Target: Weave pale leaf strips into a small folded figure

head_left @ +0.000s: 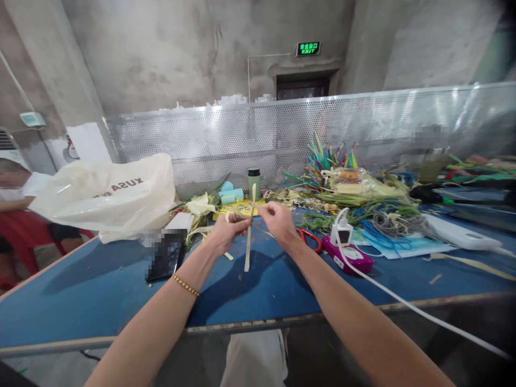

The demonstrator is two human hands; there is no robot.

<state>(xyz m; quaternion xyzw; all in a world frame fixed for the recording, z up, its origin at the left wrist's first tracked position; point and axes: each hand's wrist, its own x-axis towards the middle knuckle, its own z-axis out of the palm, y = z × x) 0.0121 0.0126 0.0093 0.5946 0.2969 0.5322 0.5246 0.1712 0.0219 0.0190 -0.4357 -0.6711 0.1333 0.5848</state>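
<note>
Above the blue table, my left hand [226, 230] is closed in a pinch on several crossed pale leaf strips. One flat leaf strip [247, 248] stands almost upright past its fingertips, its lower end near the tabletop. Just to the right, my right hand [279, 219] is pinched close to the crossing. A thin strip runs from there toward its fingers, though the fingertips partly hide what they grip. The wrist of my left arm carries a beaded bracelet [185, 285]. Red-handled scissors [311, 240] lie beside my right wrist, partly covered by it.
A phone [166, 257] and a big plastic bag [116, 196] are on the left. Behind my hands stands a green bottle [253, 184]. Heaped leaf strips and cords [387, 220] fill the right back. A purple box [347, 256] with a white cable [397, 300] sits right. A person [24, 193] sits far left.
</note>
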